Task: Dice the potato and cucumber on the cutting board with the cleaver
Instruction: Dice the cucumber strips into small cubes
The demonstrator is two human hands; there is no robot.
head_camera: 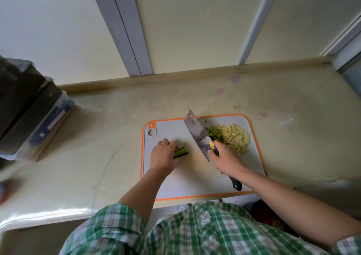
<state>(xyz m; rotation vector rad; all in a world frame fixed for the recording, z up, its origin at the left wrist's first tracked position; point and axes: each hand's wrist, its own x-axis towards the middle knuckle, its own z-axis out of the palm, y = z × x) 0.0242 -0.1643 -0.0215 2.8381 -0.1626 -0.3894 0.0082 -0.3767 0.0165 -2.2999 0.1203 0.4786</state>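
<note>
A grey cutting board [191,180] with an orange rim lies on the counter. My left hand [163,157] holds down a short bundle of green cucumber strips [180,152] at the board's left half. My right hand [224,159] grips the black handle of the cleaver [197,132], whose blade is tilted and lifted to the right of the strips, apart from them. Behind the blade lie a small heap of diced cucumber [214,135] and a larger heap of diced potato [235,137] at the board's far right corner.
The beige counter [109,129] runs to a low back ledge under a window. A dark box-like object with clear plastic [29,110] stands at the left. The counter's front edge is close to my green checked shirt.
</note>
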